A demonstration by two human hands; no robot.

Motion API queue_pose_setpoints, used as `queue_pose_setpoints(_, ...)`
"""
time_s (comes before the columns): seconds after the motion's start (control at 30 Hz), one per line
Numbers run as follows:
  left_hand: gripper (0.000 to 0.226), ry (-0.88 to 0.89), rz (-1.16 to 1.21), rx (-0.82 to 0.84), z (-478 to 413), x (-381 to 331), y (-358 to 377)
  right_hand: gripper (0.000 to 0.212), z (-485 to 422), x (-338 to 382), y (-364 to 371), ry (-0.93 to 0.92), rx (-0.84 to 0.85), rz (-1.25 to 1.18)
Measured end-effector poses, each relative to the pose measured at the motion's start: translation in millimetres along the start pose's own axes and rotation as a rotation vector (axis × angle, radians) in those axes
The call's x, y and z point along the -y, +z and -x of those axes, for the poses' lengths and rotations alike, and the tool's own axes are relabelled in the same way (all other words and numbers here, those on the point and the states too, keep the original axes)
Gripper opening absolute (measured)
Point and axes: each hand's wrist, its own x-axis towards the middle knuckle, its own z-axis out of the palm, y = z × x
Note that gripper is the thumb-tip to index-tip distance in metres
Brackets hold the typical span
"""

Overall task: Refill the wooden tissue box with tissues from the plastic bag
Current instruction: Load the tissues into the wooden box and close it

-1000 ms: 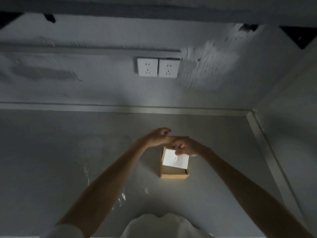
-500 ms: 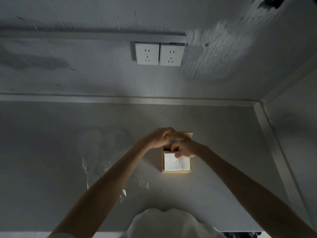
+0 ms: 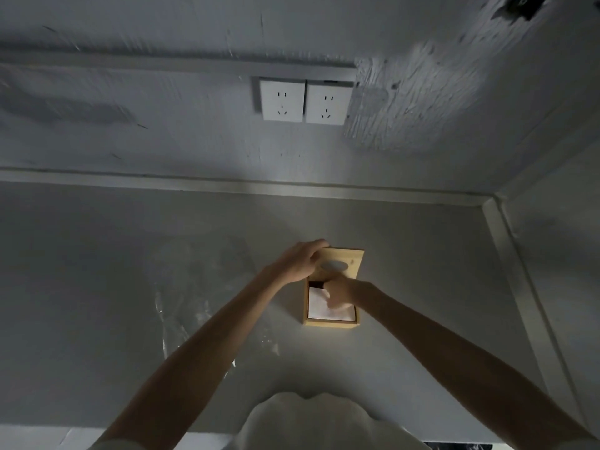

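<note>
A small wooden tissue box stands on the grey counter, a little right of centre. Its wooden lid, with an oval slot, is tipped up at the far side. My left hand grips the lid's left edge and holds it up. White tissues lie inside the box. My right hand reaches into the box, fingers pressing down on the tissues. A clear, crumpled plastic bag lies flat on the counter to the left of the box.
The counter ends at a back wall with two white sockets. A side wall closes the right. My white shirt shows at the bottom edge.
The tissues have gone from sticking up out of the box to lying flat inside it. My right hand has pushed down into the box. The lid now stands tipped up under my left hand.
</note>
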Motion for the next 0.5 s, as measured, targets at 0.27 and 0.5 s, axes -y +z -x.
queue_pose_setpoints(0.27,0.014,0.031,-0.076,-0.130,-1,-1,9,0.056,-5,6,-6,0.002,0.102,-0.036)
queue_pose_setpoints(0.5,0.011,-0.024,-0.092,-0.245,1,-3,20,0.073,-6,9,-9,0.008,0.061,-0.017)
